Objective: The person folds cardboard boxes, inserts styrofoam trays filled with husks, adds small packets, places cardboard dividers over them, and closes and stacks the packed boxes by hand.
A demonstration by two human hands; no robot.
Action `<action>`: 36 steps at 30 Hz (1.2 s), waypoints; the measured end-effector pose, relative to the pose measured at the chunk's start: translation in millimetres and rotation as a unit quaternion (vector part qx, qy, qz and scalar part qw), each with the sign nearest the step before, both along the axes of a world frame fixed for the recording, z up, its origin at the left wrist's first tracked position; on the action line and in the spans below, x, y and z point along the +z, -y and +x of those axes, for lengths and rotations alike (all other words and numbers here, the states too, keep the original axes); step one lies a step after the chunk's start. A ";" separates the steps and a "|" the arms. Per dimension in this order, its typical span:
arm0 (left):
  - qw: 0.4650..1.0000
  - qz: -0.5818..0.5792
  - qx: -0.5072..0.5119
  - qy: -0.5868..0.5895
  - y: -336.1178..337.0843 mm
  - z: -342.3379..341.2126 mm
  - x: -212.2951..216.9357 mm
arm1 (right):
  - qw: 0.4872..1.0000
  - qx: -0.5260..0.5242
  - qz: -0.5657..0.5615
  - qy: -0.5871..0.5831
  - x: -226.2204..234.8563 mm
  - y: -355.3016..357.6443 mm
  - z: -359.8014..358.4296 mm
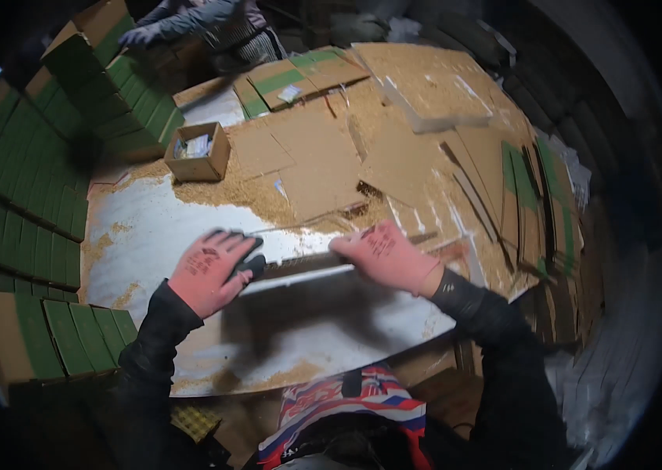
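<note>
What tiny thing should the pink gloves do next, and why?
Maybe the left hand should gently steady the narrow brown piece, because the piece's left end is right beside it, while the right hand is farther along. I can't tell how firm either grip is.

left-side head-worn fisheye, basically first-person POV, tipped down at the worktable, pretty close in, edges curving off into black
</note>
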State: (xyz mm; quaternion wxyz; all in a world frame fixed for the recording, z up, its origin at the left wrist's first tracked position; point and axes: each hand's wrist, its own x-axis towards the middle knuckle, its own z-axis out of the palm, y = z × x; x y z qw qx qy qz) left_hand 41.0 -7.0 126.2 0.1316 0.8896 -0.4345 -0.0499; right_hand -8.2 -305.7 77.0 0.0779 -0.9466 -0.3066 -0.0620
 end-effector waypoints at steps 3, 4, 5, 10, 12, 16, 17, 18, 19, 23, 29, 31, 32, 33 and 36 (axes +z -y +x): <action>0.924 0.177 0.094 -0.324 7.4 -5.6 -37.9 | 0.998 0.038 -0.008 -0.047 -31.3 -1.0 -1.4; 0.936 0.117 0.116 -0.312 -15.1 -20.8 -62.3 | 0.995 0.059 0.010 -0.074 -18.4 -6.3 -2.6; 0.932 0.099 0.130 -0.324 -16.5 -26.8 -71.4 | 0.996 0.061 0.012 -0.057 -21.0 -7.3 -7.5; 0.936 0.025 0.225 -0.269 -18.5 -13.1 -95.1 | 0.986 0.087 0.012 0.142 -25.5 -2.5 -46.0; 0.968 0.037 0.215 -0.121 3.9 -10.4 -73.4 | 0.970 0.225 -0.024 0.085 -34.3 19.2 -63.8; 0.894 0.009 0.430 -0.125 -11.5 18.7 -29.0 | 0.966 0.253 0.033 -0.038 -15.5 51.6 -51.2; 0.889 0.000 0.440 -0.127 -8.1 14.5 -39.2 | 0.925 0.303 -0.153 -0.168 3.1 37.6 -36.9; 0.959 0.030 0.280 0.033 -7.2 5.1 -59.5 | 0.835 0.333 -0.333 -0.285 13.7 24.5 -27.4; 0.974 0.056 0.090 0.200 -2.7 -0.5 -81.1 | 0.926 0.332 0.009 -0.179 -34.3 33.0 -34.9; 0.984 -0.058 -0.164 -0.021 91.6 -26.4 -167.7 | 0.950 0.264 0.056 -0.157 -56.3 -3.2 -24.9; 0.972 0.015 -0.234 -0.023 94.6 -5.9 -162.4 | 0.920 0.185 0.014 -0.345 -124.9 -17.8 -32.2; 0.959 0.131 -0.250 -0.003 92.5 -5.4 -193.0 | 0.870 0.151 0.286 -0.372 -71.8 3.6 -54.0; 0.957 0.156 -0.243 -0.024 98.1 -0.9 -198.9 | 0.774 0.071 0.405 -0.481 -55.9 22.5 -68.8; 0.961 0.144 -0.236 -0.021 100.5 3.9 -209.1 | 0.578 -0.002 0.542 -0.611 -47.7 29.2 -107.7; 0.963 0.100 -0.202 -0.147 106.3 9.0 -208.5 | 0.947 -0.119 0.250 -0.161 -61.2 9.7 -120.1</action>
